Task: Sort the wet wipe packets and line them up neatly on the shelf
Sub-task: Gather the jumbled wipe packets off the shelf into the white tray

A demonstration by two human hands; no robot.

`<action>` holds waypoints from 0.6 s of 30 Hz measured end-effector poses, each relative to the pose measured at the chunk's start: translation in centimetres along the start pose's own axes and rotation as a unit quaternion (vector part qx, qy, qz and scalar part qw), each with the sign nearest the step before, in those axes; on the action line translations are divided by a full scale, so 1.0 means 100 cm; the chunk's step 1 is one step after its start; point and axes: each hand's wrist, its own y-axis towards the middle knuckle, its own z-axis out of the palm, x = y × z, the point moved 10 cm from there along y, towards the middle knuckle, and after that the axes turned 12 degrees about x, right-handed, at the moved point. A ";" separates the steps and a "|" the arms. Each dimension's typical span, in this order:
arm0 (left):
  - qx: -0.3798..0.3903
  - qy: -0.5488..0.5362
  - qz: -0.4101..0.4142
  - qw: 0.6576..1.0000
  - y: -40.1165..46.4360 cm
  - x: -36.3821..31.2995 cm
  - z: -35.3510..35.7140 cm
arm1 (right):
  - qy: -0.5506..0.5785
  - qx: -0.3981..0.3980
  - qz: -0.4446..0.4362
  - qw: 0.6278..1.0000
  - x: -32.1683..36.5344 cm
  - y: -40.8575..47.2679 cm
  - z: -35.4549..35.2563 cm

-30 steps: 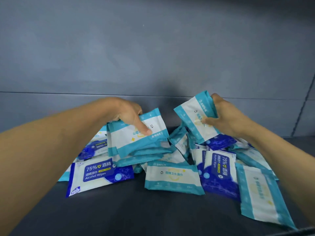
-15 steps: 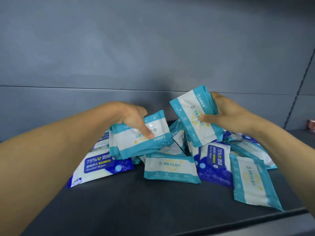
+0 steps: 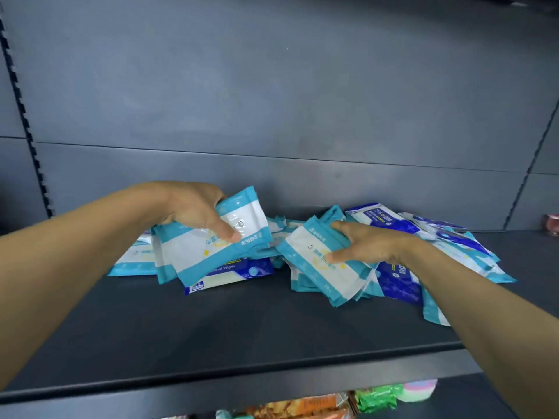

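Observation:
Teal-and-white and dark blue wet wipe packets lie in a loose heap on the dark grey shelf [image 3: 230, 334]. My left hand [image 3: 196, 211] grips a stack of teal-and-white packets [image 3: 211, 249], thumb across the top one, held just above a dark blue alcohol wipes packet [image 3: 239, 272]. My right hand [image 3: 366, 243] grips another teal-and-white packet [image 3: 314, 267], low over the pile at the middle. More dark blue packets [image 3: 393, 282] and teal ones spread to the right under my right forearm.
The grey back panel [image 3: 272, 101] rises behind the heap, with a slotted upright [image 3: 27, 122] at the left. The shelf's front lip [image 3: 242, 376] runs below. Colourful goods [image 3: 375, 399] show on the shelf beneath. A small reddish item [image 3: 550, 223] sits far right.
My right hand has come down with its teal packet from above the heap to low over the pile. My left hand keeps its stack. The view has pulled back and down.

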 end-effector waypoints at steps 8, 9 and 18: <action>0.004 -0.021 0.013 1.000 -0.011 0.013 0.019 | -0.066 0.043 0.057 0.995 -0.001 -0.002 0.015; 0.007 -0.024 0.015 1.000 -0.012 0.013 0.021 | -0.072 0.035 0.051 0.995 0.003 -0.003 0.015; 0.001 0.054 0.013 0.998 -0.026 0.007 0.031 | -0.134 -0.131 0.002 0.982 0.034 -0.029 0.015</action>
